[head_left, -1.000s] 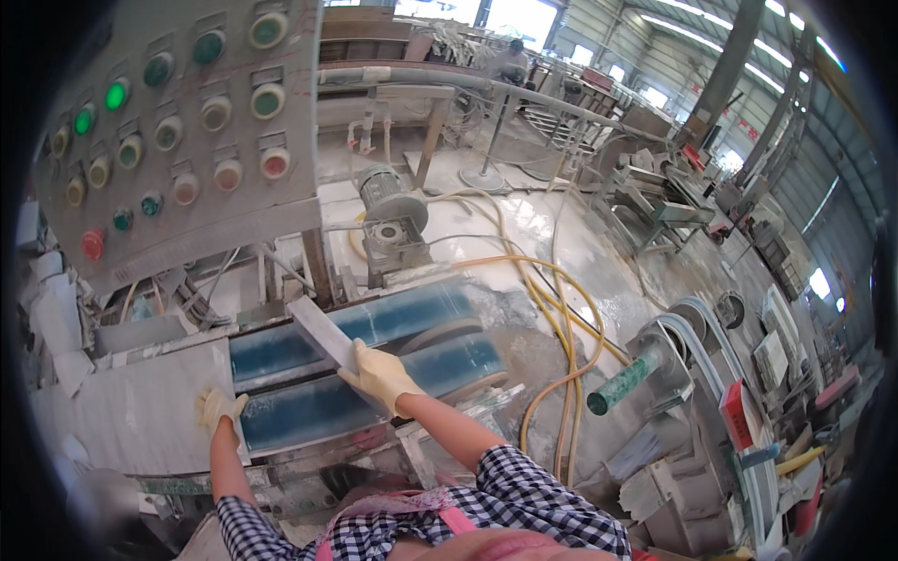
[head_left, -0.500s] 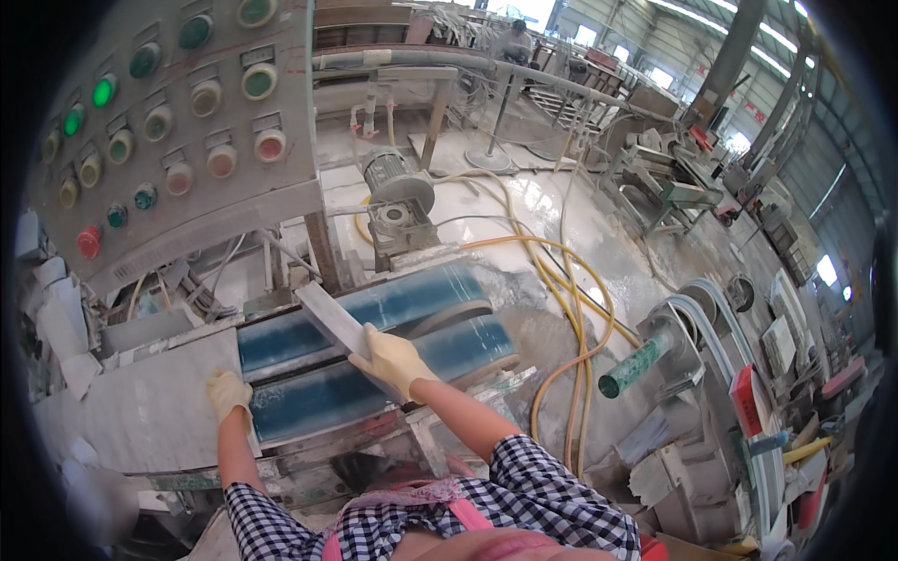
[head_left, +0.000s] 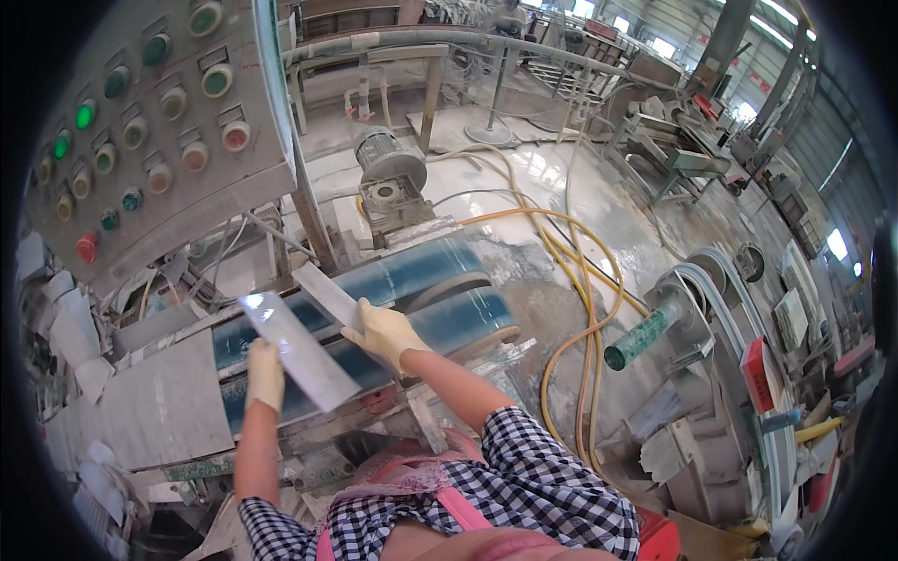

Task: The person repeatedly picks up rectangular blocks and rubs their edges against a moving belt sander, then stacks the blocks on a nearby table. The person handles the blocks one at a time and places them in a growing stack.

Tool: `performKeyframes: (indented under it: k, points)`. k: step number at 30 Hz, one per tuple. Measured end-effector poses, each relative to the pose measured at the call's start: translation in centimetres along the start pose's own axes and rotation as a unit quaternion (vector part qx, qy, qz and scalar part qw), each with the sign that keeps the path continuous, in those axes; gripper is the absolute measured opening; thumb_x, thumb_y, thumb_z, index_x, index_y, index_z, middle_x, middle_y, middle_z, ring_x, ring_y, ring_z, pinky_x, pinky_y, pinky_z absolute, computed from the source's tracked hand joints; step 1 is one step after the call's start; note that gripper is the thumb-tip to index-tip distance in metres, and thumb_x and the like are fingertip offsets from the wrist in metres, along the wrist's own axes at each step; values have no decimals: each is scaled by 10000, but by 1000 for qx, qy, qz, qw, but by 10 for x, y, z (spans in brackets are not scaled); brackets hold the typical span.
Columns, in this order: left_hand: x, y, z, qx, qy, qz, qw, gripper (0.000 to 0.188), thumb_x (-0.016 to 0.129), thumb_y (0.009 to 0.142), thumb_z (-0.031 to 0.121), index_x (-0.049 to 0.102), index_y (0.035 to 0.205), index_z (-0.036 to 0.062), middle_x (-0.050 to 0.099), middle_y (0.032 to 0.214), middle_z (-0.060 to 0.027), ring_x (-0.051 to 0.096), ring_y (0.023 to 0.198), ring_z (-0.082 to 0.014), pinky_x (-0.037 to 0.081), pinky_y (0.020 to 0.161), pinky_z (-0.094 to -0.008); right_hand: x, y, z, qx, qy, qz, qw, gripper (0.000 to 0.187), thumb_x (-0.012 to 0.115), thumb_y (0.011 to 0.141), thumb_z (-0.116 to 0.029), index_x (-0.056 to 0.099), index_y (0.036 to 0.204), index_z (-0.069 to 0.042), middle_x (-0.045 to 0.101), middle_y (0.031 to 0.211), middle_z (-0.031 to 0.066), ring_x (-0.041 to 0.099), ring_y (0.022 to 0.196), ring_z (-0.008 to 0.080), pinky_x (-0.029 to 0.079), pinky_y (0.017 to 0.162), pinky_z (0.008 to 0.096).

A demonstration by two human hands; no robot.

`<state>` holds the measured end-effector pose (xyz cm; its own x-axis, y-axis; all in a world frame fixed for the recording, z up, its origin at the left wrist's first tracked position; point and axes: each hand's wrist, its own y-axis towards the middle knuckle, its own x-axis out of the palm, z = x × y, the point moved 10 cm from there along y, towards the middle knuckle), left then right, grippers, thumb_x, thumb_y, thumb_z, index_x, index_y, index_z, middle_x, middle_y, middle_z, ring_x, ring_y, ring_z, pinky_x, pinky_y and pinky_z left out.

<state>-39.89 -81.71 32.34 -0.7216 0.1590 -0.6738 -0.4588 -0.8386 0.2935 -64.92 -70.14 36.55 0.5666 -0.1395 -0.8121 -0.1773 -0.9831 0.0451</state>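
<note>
My left hand (head_left: 265, 376), in a pale yellow glove, is closed on one side of a glossy grey-white tile strip (head_left: 299, 355). The strip slants over the two blue conveyor belts (head_left: 421, 266). Just right of it, my gloved right hand (head_left: 385, 335) grips another long pale tile strip (head_left: 325, 292), which lies across the belts at a similar slant. The two strips are apart, nearly side by side. Left of the belts is a flat grey plate (head_left: 140, 402) that meets their ends. The fingertips of my right hand are partly hidden behind its strip.
A control panel (head_left: 168, 131) with rows of round buttons stands at the upper left. Behind the belts sits a motor (head_left: 388, 168). Yellow hoses (head_left: 587, 374) trail over the wet floor. A green roller (head_left: 641, 338) sticks out at the right. Broken slabs (head_left: 70, 327) are piled far left.
My left hand has moved right and up from the grey plate's edge, and a glossy tile strip now shows in it. My right hand keeps its strip across the belts. The view has shifted slightly.
</note>
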Motion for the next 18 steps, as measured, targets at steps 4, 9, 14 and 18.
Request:
performKeyframes:
  k: [4,9,14,18]
  points:
    - [92,-7,10,-299,-344,31,889,261,486,910,80,598,1118,-32,650,981,-159,676,800,-224,550,609,-323,-1,2,4,6,7,-11,1000,767,673,864,-601,496,1192,70,690,939,289,675,911,464,550,780,496]
    - [110,14,66,-232,-493,-163,823,329,515,977,131,563,1268,-16,661,1202,-169,683,1059,-305,574,863,-381,-1,1,1,-6,-12,-51,999,929,777,761,-580,434,1291,100,698,1030,274,691,959,437,559,814,481]
    - [42,84,96,28,335,-61,940,581,542,915,108,432,1486,86,519,1470,-147,482,1369,-317,399,1130,-434,3,5,1,54,-50,-47,996,633,743,767,-247,471,1229,89,703,1034,243,719,930,396,574,804,464]
    - [89,103,147,272,482,-131,822,550,452,960,106,426,1508,138,460,1546,-92,382,1465,-246,277,1205,-471,6,9,3,71,-38,-17,997,479,689,749,-117,496,1148,65,705,991,252,724,913,398,578,784,475]
